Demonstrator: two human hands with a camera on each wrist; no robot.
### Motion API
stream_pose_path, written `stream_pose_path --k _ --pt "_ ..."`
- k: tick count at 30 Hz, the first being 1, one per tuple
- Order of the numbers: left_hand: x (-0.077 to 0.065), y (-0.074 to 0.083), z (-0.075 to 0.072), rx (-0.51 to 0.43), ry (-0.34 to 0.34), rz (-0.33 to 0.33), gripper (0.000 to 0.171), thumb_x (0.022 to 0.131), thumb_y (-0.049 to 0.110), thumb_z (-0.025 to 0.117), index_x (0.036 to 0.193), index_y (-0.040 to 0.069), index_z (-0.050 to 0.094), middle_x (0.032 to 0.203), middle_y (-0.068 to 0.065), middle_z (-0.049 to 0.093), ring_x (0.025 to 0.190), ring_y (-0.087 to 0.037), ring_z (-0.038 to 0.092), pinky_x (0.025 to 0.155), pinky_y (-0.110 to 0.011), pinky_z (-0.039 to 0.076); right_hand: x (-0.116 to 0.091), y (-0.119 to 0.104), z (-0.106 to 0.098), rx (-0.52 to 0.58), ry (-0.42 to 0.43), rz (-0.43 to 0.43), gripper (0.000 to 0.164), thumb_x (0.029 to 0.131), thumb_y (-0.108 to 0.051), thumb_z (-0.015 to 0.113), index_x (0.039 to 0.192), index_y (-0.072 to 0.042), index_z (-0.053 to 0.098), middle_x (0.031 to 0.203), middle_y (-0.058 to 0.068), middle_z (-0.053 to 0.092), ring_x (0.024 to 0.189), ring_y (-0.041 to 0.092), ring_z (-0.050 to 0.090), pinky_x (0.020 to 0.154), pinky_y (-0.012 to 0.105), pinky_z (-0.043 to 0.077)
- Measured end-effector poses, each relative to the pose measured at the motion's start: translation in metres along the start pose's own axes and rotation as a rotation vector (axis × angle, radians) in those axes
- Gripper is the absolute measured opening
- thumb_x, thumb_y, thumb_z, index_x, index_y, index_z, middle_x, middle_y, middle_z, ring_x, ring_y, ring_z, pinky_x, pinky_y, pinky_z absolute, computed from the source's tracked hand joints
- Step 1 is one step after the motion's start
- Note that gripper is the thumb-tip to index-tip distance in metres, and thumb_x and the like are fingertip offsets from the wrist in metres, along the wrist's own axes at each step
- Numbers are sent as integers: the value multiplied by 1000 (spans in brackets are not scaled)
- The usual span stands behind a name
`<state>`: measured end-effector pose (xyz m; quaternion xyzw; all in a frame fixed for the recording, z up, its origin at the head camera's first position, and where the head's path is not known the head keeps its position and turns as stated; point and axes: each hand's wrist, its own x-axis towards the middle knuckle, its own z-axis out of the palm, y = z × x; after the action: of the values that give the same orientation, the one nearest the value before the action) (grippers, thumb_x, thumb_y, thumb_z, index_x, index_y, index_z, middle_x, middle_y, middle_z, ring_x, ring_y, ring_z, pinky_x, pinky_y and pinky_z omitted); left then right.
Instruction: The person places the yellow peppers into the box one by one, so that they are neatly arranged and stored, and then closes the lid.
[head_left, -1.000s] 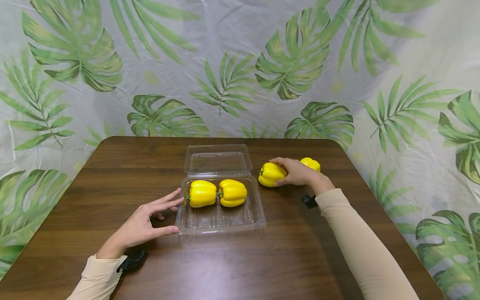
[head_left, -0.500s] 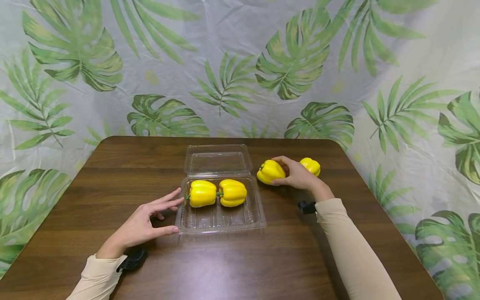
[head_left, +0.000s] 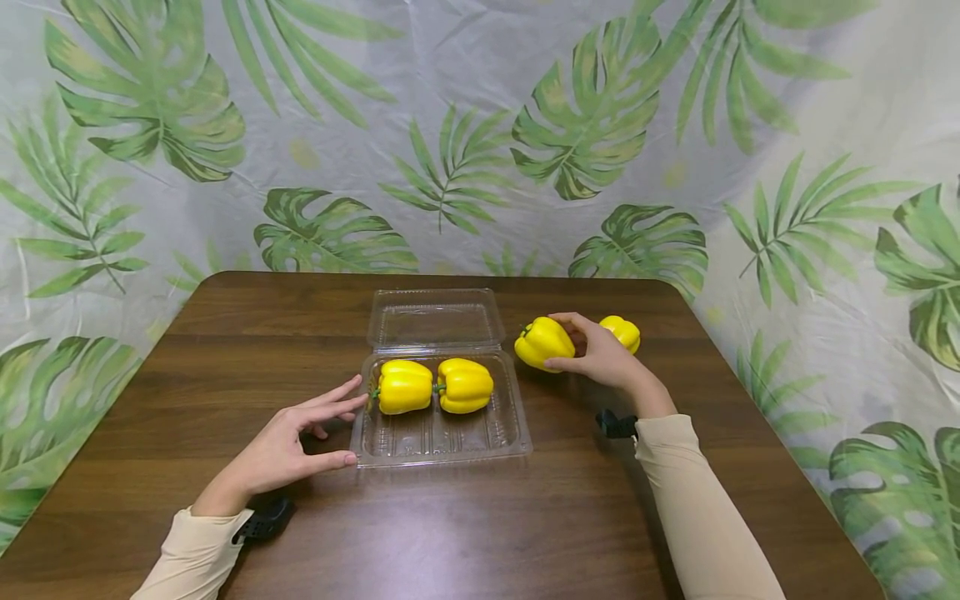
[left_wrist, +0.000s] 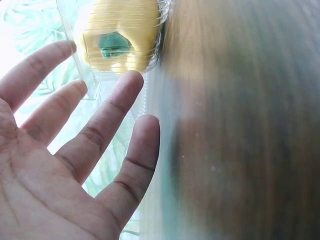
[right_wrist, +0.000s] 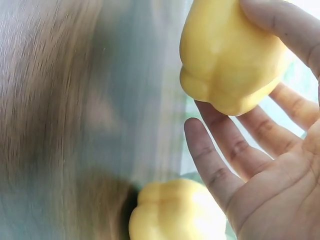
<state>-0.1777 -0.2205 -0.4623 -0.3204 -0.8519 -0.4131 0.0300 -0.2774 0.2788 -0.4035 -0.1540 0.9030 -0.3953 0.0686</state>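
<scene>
A yellow bell pepper (head_left: 543,343) is gripped between the thumb and fingers of my right hand (head_left: 606,353), to the right of a clear plastic clamshell container (head_left: 435,448). In the right wrist view the held pepper (right_wrist: 225,60) shows its lobed bottom end. Two more yellow peppers lie side by side in the container's base, the left one (head_left: 406,387) and the right one (head_left: 466,386), stems to the left. My left hand (head_left: 288,446) has its fingers spread at the container's left edge. The left wrist view shows those fingertips (left_wrist: 134,82) right at the clear wall.
Another yellow bell pepper (head_left: 621,332) lies on the table behind my right hand. The container's lid (head_left: 437,321) is folded back flat, away from me. The brown wooden table (head_left: 247,333) ends at a leaf-patterned curtain (head_left: 465,125).
My right hand has lifted the pepper slightly and tilted it, staying near the same spot. The left hand and the container have not moved.
</scene>
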Motion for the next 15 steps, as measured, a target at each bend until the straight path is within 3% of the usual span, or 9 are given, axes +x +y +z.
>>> stream_pose_path --k 6,15 --pt "0 0 0 10 4 3 73 88 28 91 153 15 62 170 -13 46 116 -14 72 82 -31 59 -6 -9 3 57 8 -21 82 92 -32 88 160 -18 45 147 13 62 130 33 65 108 53 56" --pt "0 -1 0 15 5 10 73 87 28 91 153 15 62 170 -12 46 116 -13 72 81 -31 60 -18 -22 5 50 16 -47 83 93 -34 87 162 -20 44 147 12 63 127 31 65 107 51 57"
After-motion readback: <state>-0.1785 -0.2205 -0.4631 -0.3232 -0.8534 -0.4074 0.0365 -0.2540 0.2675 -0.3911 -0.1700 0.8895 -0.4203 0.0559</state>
